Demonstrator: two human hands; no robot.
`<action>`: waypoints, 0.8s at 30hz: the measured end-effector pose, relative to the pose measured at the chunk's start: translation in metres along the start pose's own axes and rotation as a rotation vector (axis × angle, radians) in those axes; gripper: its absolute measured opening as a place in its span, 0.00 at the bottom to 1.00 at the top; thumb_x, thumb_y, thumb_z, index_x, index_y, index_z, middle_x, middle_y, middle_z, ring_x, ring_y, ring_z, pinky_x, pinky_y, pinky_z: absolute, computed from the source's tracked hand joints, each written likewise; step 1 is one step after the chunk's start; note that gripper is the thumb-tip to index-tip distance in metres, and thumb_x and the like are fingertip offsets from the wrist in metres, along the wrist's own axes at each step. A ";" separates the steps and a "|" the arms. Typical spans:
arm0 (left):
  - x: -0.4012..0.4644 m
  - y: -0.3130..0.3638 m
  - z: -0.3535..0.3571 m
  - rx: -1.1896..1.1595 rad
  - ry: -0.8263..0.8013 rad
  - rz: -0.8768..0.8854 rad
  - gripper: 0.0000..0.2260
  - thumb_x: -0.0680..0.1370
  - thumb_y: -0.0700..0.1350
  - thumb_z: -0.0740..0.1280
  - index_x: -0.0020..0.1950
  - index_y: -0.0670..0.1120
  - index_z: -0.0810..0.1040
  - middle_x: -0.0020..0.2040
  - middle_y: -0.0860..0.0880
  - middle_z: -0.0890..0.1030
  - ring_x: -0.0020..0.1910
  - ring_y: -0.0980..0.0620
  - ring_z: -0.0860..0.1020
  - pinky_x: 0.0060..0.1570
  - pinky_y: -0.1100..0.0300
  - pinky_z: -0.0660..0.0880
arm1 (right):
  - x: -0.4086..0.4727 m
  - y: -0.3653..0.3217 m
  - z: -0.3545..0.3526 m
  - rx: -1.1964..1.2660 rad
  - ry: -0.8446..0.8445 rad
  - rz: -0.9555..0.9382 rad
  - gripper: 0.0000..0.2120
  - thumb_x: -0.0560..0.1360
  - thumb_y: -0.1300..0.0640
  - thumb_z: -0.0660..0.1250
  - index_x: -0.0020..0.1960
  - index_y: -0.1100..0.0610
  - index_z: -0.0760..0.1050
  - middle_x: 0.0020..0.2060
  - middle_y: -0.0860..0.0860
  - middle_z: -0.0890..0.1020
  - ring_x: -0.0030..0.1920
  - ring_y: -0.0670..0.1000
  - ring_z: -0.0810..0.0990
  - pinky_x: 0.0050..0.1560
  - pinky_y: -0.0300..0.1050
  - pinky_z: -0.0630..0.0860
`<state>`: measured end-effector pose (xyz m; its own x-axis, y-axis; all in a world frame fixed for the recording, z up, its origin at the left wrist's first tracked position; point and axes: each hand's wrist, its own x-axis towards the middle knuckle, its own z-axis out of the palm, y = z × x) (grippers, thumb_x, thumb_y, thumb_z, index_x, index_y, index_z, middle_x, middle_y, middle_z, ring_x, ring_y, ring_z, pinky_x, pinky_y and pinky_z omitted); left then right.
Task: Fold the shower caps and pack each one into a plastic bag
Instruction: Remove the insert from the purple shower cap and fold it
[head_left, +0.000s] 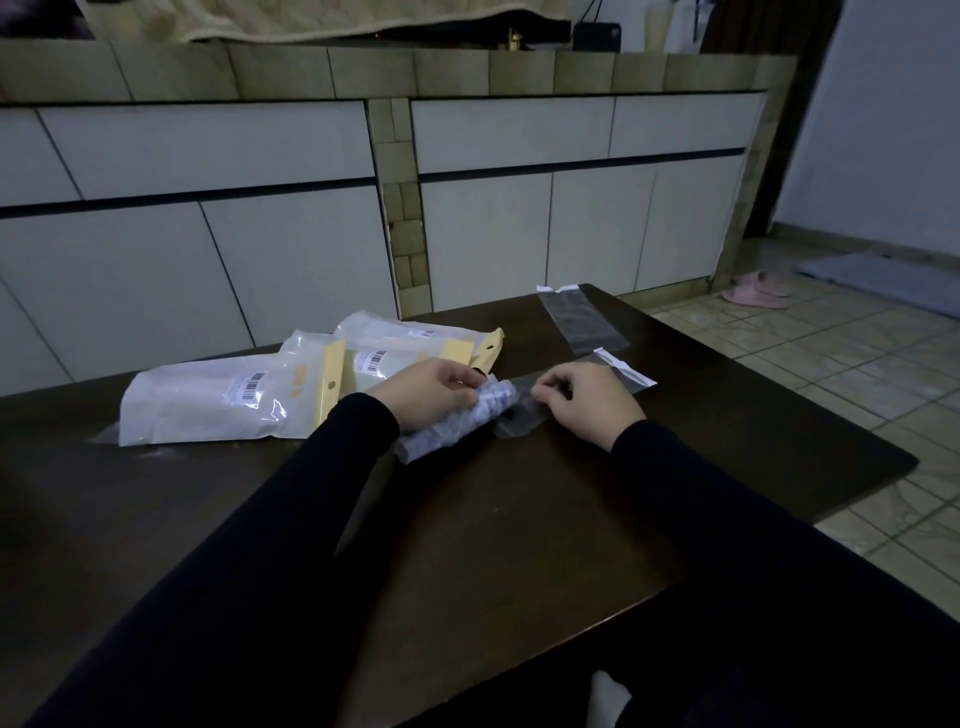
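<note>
The folded shower cap (453, 420), a patterned roll, lies on the dark worktop (519, 545) with its long axis running from near-left to far-right. The left hand (428, 391) holds its far-right end, fingers curled over the top of the roll. That end points straight at the clear plastic bag (524, 415), which lies just to the right, touching or nearly touching the cap. The right hand (589, 397) pinches the bag's near end between curled fingers, apparently working at the mouth; whether the mouth is already parted cannot be told in this dim light.

The coming move turns on this line-up: cap axis and bag opening are nearly in line, so the left grip is placed to push the roll rightward into the bag while the right grip holds the mouth steady.

1 more empty bag (582, 319) lies far right, near the worktop's far edge. White retail packs (218, 400) crowd the left side, close behind the left hand. Open room lies near and to the right.
</note>
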<state>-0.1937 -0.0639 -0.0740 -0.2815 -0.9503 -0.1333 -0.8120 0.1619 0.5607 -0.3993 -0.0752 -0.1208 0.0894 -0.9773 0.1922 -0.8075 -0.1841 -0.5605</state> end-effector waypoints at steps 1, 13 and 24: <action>-0.001 -0.001 -0.001 0.012 -0.009 0.011 0.14 0.81 0.46 0.62 0.66 0.53 0.74 0.65 0.51 0.76 0.60 0.54 0.72 0.67 0.57 0.65 | -0.001 -0.001 -0.003 -0.033 -0.027 -0.025 0.07 0.77 0.51 0.66 0.53 0.47 0.79 0.51 0.45 0.80 0.55 0.46 0.77 0.61 0.50 0.75; 0.000 -0.005 0.000 0.196 -0.005 0.141 0.14 0.82 0.45 0.60 0.66 0.54 0.74 0.67 0.53 0.75 0.65 0.53 0.71 0.68 0.56 0.64 | 0.004 -0.009 -0.008 -0.138 -0.106 0.001 0.03 0.75 0.50 0.69 0.47 0.44 0.81 0.45 0.42 0.79 0.48 0.43 0.77 0.56 0.49 0.78; -0.003 0.000 -0.008 0.247 0.036 0.121 0.14 0.82 0.46 0.60 0.66 0.54 0.75 0.66 0.53 0.76 0.64 0.52 0.72 0.67 0.58 0.65 | -0.006 0.000 -0.006 0.290 0.016 -0.135 0.06 0.78 0.54 0.66 0.47 0.42 0.76 0.48 0.41 0.77 0.50 0.40 0.74 0.45 0.32 0.70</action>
<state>-0.1889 -0.0628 -0.0671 -0.3691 -0.9283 -0.0462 -0.8751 0.3303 0.3536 -0.4032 -0.0682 -0.1166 0.1740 -0.9405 0.2918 -0.5884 -0.3369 -0.7351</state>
